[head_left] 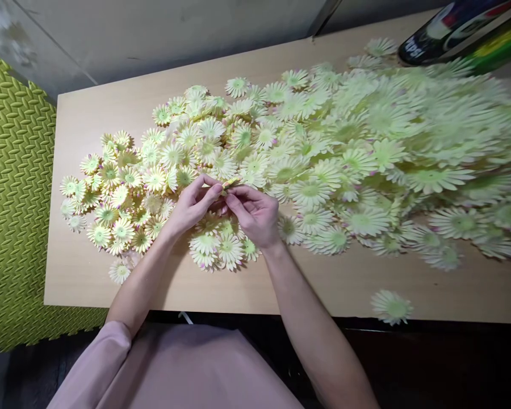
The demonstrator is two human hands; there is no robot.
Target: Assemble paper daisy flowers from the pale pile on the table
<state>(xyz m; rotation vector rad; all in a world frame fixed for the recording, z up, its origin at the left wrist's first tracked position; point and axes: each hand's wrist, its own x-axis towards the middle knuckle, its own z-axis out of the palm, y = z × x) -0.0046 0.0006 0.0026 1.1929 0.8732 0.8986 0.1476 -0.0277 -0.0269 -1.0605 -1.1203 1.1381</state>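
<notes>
Between my two hands, above the middle of the pile, is a small yellow-green artificial flower (230, 183), seen edge-on and partly covered by fingertips. My left hand (199, 201) pinches it from the left with thumb and forefinger. From the other side, the thumb and fingers of my right hand (255, 213) close on it too. Just below the hands lies a small cluster of pale daisy-like flower heads (221, 247). The big heap of the same flower heads (310, 193), some with purple petal tips, spreads left and right around both hands.
A wooden table (85, 284) carries the heap. One loose flower head (392, 307) lies at its front edge. A dark Pepsi bottle (434, 34) and a green bottle (500, 48) are at the back right. A green textured foam mat (17, 199) borders the left side; a grey wall (174, 34) stands behind.
</notes>
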